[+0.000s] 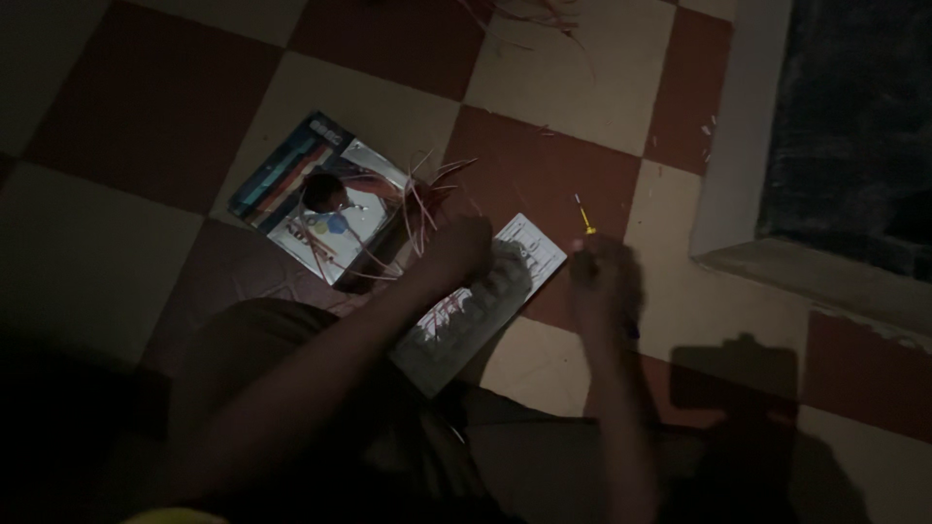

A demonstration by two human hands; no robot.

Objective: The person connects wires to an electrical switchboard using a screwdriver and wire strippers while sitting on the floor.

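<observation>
On the checkered floor (116,252), both hands' grips (456,247) (597,281) pinch a white board (476,306).

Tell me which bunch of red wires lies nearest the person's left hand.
The bunch of red wires fanning out beside the open box, just above the left hand. The other bunch lies far off at the picture's top edge.
</observation>
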